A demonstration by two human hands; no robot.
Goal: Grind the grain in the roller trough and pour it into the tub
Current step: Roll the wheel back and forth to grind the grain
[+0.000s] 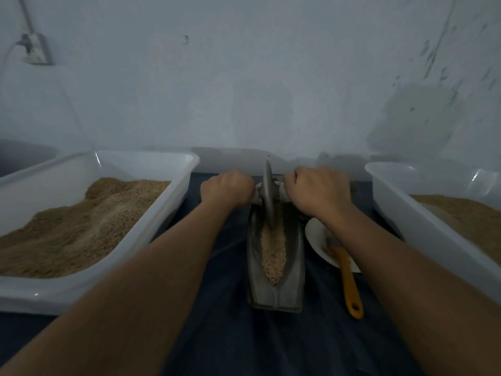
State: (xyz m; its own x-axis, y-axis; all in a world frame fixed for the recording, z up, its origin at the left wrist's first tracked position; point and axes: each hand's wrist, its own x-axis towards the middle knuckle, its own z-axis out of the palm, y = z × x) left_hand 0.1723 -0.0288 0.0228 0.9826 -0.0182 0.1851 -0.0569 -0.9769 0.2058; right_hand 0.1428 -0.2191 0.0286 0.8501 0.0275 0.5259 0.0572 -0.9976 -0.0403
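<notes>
Roller wheel (268,194) set upright at the far end of the trough (292,267) in mid-frame, its axle gripped by the left hand (227,189) and right hand (318,191), grain (273,253) heaped along the trough, tubs of grain flanking at left (135,256) and right (393,202), orange-handled brush (348,278) laid on a white dish (315,237)

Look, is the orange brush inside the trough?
No, the brush lies outside the trough, on its right, its head on a white plate.
</notes>
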